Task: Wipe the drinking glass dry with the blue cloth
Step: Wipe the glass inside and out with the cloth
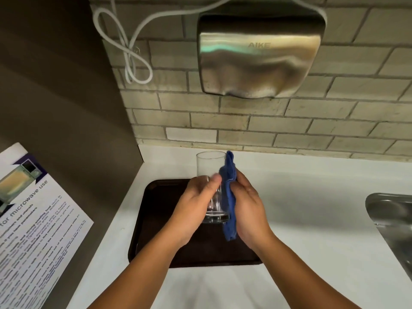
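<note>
A clear drinking glass (210, 166) is held upright above a dark tray (156, 219), its open mouth toward the wall. My left hand (194, 204) wraps around its lower half, thumb on the near side. My right hand (249, 208) presses a folded blue cloth (229, 197) against the glass's right side. The cloth runs from near the rim down past the base and hangs free below it.
The tray lies on a white counter (312, 219). A steel sink (392, 221) is at the right edge. On the brick wall hangs a metal hand dryer (260, 54) with a white cable (131, 52). A printed microwave notice (33, 219) is on the brown panel at left.
</note>
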The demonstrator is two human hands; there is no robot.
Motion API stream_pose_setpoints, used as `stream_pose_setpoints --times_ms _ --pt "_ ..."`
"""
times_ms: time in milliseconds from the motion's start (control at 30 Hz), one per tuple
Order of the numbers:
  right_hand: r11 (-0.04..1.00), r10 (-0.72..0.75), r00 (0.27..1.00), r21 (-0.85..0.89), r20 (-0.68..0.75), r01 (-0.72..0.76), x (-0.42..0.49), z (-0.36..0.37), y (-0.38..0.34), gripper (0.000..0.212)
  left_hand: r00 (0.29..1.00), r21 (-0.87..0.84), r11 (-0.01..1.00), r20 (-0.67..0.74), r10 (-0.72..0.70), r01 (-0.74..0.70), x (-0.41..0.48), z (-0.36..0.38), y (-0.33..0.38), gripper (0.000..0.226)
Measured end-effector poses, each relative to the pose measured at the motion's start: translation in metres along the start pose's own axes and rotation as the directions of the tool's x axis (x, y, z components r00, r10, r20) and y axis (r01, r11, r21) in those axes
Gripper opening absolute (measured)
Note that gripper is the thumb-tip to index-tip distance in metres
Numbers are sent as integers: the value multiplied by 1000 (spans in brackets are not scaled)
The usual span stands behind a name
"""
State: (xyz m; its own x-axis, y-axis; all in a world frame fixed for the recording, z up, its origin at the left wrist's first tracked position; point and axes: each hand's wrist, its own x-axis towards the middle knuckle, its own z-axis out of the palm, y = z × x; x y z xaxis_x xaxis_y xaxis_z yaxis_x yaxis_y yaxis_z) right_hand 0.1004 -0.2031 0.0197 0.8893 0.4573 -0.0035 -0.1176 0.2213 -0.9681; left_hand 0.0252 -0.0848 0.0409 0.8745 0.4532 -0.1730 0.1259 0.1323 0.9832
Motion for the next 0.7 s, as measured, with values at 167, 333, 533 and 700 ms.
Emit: stream_pose_setpoints --times_ms 167,333,533,700 --pt "999 47 999 16 3 -47 -2 3 1 41 999 -69 997 -20 -27 26 0 -2 -2 48" --pt "990 122 992 77 -32 -119 0 1 -4 40 1000 -68 998 -22 8 -10 0 -3 -2 63" --pt "974 165 986 159 -21 -159 -2 4 -9 41 992 -167 985 -127 14 -35 3 -4 -1 74" --pt "892 364 931 286 4 -350 5 0 -11 36 993 -126 992 -115 16 -30 5 -1 0 50"
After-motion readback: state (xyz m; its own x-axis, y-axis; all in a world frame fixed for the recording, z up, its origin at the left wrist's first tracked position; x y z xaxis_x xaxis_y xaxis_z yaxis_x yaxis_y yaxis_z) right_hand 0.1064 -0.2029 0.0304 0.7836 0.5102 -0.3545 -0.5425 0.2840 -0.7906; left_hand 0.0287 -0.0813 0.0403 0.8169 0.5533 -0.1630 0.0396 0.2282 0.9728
